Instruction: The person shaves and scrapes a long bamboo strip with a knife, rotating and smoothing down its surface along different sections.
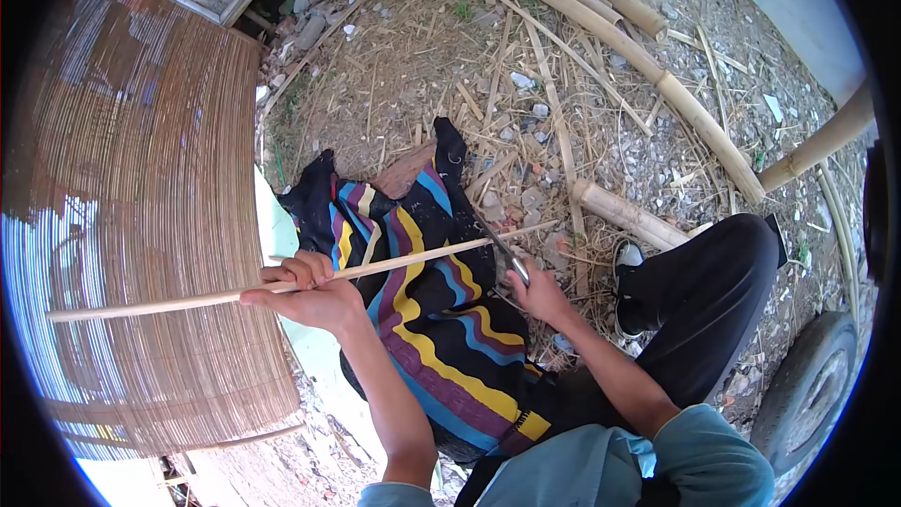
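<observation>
A long, pale bamboo strip [413, 261] runs across my lap, rising slightly to the right. My left hand [305, 293] is closed around it left of the middle, palm turned up. My right hand [537, 289] grips the handle of a knife [508, 255]. The dark blade points up and left and meets the strip near its right end; whether it cuts in cannot be seen. Under both lies a black cloth [441, 338] with yellow, maroon and blue wavy stripes, spread over my legs.
Thick bamboo poles [694, 113] and a shorter bamboo piece [629, 214] lie on the ground among shavings and stones. A slatted bamboo screen [178, 178] is at the left. At the lower right stands a tyre [809, 394], near my bent knee [741, 253].
</observation>
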Demonstrator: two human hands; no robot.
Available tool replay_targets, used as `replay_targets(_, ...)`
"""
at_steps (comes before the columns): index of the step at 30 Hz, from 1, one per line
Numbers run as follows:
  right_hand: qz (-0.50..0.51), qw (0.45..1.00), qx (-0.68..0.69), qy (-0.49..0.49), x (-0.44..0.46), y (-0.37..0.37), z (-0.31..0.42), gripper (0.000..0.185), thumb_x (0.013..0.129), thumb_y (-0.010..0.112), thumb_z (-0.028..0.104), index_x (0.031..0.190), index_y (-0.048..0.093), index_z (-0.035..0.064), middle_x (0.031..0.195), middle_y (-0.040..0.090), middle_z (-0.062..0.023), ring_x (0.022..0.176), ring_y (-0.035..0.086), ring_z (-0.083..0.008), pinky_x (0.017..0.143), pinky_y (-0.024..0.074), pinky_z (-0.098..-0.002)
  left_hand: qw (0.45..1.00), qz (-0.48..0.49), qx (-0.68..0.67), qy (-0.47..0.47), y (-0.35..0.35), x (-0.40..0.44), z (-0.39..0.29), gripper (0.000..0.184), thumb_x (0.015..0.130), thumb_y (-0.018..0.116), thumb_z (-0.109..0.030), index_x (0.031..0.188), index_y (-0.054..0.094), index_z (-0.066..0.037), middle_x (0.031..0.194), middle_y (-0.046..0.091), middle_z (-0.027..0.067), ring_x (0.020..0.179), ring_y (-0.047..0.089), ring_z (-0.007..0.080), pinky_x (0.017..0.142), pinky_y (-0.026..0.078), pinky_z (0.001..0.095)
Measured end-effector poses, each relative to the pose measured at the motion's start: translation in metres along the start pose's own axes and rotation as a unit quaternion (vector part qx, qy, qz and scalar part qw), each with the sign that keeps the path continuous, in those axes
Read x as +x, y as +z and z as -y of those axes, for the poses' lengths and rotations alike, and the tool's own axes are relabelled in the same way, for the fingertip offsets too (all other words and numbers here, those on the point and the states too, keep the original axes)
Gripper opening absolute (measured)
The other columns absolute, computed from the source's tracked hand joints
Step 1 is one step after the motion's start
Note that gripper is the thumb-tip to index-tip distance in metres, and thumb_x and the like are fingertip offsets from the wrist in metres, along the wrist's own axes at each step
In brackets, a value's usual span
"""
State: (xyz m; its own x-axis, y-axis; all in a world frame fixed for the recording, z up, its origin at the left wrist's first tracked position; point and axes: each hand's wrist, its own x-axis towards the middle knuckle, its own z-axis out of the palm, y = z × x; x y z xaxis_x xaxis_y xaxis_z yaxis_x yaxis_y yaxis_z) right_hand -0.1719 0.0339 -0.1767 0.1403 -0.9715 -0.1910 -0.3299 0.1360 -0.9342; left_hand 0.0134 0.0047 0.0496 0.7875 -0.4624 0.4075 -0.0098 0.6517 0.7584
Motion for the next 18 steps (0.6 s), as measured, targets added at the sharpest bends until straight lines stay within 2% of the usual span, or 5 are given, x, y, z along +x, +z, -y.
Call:
replay_targets(3,0.006,0.999,-0.018,-0.047,-0.001,-0.004,-0.010,0.037,0.090,0.050,0.034,0.093,0.051,-0.0021,0.065,0.058,-0.0274,0.068,0.059,-0.0467,0.060,0.0478,-0.0509,1.000,-0.005,-0.003,-0.004,0.006,-0.002,0.002,0.057,0.087,0.031,-0.066,0.061,0.028,-0.015,0.045,0.022,-0.0025,0.037,0.027,0.0090,0.036,0.021,0.0214)
replay_targets(6,0.058,0.998,-0.029,0.021,-0.014,-0.016,0.030,0.038,0.092,0.048,0.035,0.093,0.050,-0.0030,0.066,0.058,-0.0276,0.067,0.059,-0.0470,0.061,0.0475,-0.0518,1.000,-0.016,0.007,-0.004,0.006,0.001,0.002,0.057,0.088,0.030,-0.065,0.061,0.027,-0.015,0.045,0.023,-0.0025,0.036,0.027,0.0091,0.034,0.020,0.0219)
replay_targets(12,0.113,0.989,-0.014,-0.099,-0.025,-0.017,0.102,0.039,0.092,0.047,0.035,0.105,0.045,-0.0013,0.064,0.058,-0.0274,0.064,0.058,-0.0472,0.058,0.0466,-0.0533,1.000,0.016,-0.024,0.006,0.015,-0.013,-0.003,0.056,0.089,0.029,-0.063,0.061,0.026,-0.015,0.045,0.022,-0.0023,0.036,0.024,0.0090,0.035,0.022,0.0207)
replay_targets(15,0.055,0.997,-0.021,-0.039,-0.013,-0.008,0.065,0.038,0.092,0.047,0.035,0.103,0.047,-0.0013,0.065,0.058,-0.0274,0.065,0.059,-0.0469,0.058,0.0467,-0.0527,1.000,0.000,-0.009,0.005,0.024,-0.013,-0.004,0.056,0.089,0.029,-0.063,0.061,0.024,-0.016,0.045,0.022,-0.0024,0.036,0.024,0.0089,0.035,0.022,0.0207)
replay_targets(18,0.021,0.997,-0.017,0.075,0.004,-0.007,-0.027,0.037,0.092,0.048,0.035,0.098,0.051,-0.0017,0.067,0.059,-0.0273,0.068,0.059,-0.0466,0.059,0.0470,-0.0519,1.000,-0.004,0.005,0.010,0.011,-0.005,-0.002,0.056,0.089,0.030,-0.064,0.060,0.024,-0.016,0.045,0.021,-0.0025,0.037,0.023,0.0087,0.035,0.022,0.0208)
